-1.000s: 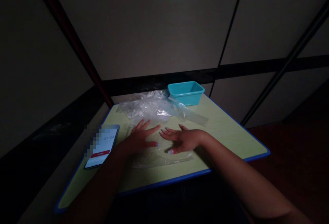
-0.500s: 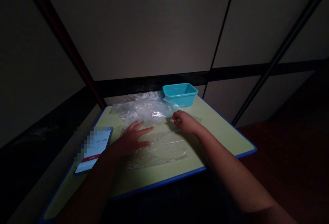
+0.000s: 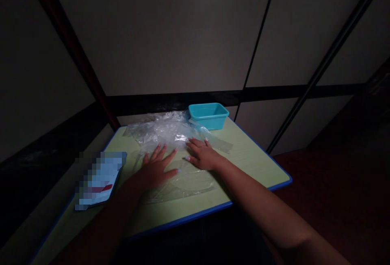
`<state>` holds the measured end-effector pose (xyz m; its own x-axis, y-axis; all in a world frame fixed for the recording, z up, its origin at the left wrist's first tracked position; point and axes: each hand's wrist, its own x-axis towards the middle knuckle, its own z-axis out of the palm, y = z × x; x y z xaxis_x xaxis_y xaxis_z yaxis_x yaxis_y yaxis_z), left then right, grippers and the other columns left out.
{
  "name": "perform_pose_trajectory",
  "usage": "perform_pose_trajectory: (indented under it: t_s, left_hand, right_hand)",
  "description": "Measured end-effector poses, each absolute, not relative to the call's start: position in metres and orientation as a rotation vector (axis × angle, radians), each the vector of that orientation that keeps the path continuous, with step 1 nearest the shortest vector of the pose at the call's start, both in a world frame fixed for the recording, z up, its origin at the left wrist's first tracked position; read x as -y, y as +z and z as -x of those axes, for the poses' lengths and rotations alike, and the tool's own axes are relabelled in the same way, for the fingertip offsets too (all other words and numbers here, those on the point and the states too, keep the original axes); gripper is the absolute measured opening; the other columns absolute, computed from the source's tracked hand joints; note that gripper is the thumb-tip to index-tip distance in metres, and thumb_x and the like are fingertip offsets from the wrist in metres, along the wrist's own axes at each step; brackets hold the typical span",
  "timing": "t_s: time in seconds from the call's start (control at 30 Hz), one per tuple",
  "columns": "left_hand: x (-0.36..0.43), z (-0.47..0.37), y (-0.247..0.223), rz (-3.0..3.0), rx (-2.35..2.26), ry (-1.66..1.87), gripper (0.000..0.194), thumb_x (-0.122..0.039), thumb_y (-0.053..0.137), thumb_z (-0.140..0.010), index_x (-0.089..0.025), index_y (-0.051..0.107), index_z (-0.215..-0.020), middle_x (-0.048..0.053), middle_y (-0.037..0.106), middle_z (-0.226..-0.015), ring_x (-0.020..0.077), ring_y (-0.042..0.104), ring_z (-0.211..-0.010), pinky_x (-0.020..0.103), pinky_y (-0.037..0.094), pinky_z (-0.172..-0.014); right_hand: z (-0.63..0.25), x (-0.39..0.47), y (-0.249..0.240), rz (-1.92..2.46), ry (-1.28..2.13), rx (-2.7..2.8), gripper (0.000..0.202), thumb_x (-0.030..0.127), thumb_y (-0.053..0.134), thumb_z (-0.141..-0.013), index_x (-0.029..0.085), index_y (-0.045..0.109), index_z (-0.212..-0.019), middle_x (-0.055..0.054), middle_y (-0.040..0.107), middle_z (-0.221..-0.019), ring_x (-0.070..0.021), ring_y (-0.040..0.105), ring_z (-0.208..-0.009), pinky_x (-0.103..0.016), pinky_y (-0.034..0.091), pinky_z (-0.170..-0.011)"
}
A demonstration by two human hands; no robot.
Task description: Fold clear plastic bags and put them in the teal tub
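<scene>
A clear plastic bag [image 3: 183,184] lies spread flat on the table in front of me. My left hand [image 3: 157,167] rests on its left part with the fingers spread. My right hand [image 3: 202,154] is laid over the bag's far right part, fingers stretched out and holding nothing. Just beyond both hands is a crumpled heap of clear plastic bags [image 3: 161,129], shiny and wrinkled. A flap of the plastic reaches right, past my right hand.
A turquoise plastic basket [image 3: 213,122] stands at the table's back edge, touching the heap. On the left lies a phone [image 3: 103,179], its screen partly blurred out. The light green table [image 3: 256,163] has a blue rim and stands against a panelled wall [image 3: 170,33].
My right hand has gone from pinched fingers to a flat, open hand and moved left, closer to my left hand. The left hand stays spread in place. The view has shifted slightly.
</scene>
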<state>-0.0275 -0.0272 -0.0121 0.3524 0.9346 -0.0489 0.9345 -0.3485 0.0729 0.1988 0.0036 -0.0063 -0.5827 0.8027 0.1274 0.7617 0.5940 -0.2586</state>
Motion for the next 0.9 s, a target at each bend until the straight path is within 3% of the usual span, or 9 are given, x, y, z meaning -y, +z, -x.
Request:
perform_pose_trajectory:
  t_s: [0.13,0.27,0.47,0.6,0.7,0.9]
  left_hand:
    - [0.028,0.024,-0.018,-2.533,-1.814,0.027,0.065,-0.06,0.038,-0.087,-0.036,0.018,-0.144,0.012,0.009,-0.154,0.0347,-0.001,-0.14,0.068,0.009,-0.101]
    - [0.028,0.022,-0.019,-2.523,-1.815,0.011,0.063,-0.062,0.037,-0.086,-0.041,0.02,-0.143,0.011,0.009,-0.154,0.0353,-0.001,-0.14,0.069,0.008,-0.1]
    - [0.03,0.022,-0.012,-2.561,-1.795,0.053,0.064,-0.058,0.037,-0.088,-0.037,0.017,-0.145,0.012,0.009,-0.154,0.0359,0.0,-0.14,0.07,0.009,-0.1]
    - [0.032,0.023,-0.006,-2.605,-1.744,0.108,0.057,-0.053,0.039,-0.09,-0.041,0.023,-0.142,0.005,0.007,-0.155,0.0368,0.0,-0.14,0.068,0.012,-0.101]
    - [0.032,0.024,-0.005,-2.63,-1.648,0.073,0.053,-0.054,0.044,-0.088,-0.045,0.03,-0.138,0.001,0.008,-0.155,0.0379,0.0,-0.14,0.068,0.01,-0.102]
    - [0.031,0.024,-0.011,-2.623,-1.551,0.001,0.054,-0.055,0.047,-0.086,-0.048,0.031,-0.136,0.002,0.01,-0.155,0.0372,0.001,-0.14,0.069,0.009,-0.101]
  right_hand:
    - [-0.199,-0.005,-0.008,1.431,0.226,2.642,0.063,0.044,0.037,-0.091,0.02,0.018,-0.147,-0.013,0.004,-0.155,-0.0259,0.001,-0.142,-0.062,0.002,-0.106]
    - [-0.203,-0.009,-0.005,1.562,0.215,2.628,0.064,0.042,0.038,-0.091,0.025,0.013,-0.148,-0.01,-0.005,-0.155,-0.0259,-0.006,-0.141,-0.065,-0.001,-0.103]
    - [-0.209,-0.014,-0.001,1.759,0.245,2.556,0.064,0.046,0.033,-0.092,0.027,0.009,-0.148,-0.008,-0.01,-0.154,-0.0268,-0.013,-0.14,-0.065,-0.004,-0.102]
    - [-0.21,-0.012,0.003,1.726,0.324,2.569,0.067,0.052,0.028,-0.092,0.027,0.003,-0.148,-0.008,-0.013,-0.154,-0.0278,-0.013,-0.14,-0.064,-0.002,-0.103]
    - [-0.21,-0.01,0.004,1.669,0.385,2.643,0.076,0.059,0.033,-0.088,0.026,0.001,-0.148,-0.009,-0.013,-0.153,-0.0295,-0.013,-0.14,-0.065,-0.003,-0.103]
    - [-0.21,-0.012,0.001,1.719,0.375,2.637,0.073,0.054,0.035,-0.089,0.026,0.003,-0.148,-0.011,-0.013,-0.153,-0.0289,-0.012,-0.14,-0.068,-0.002,-0.1]
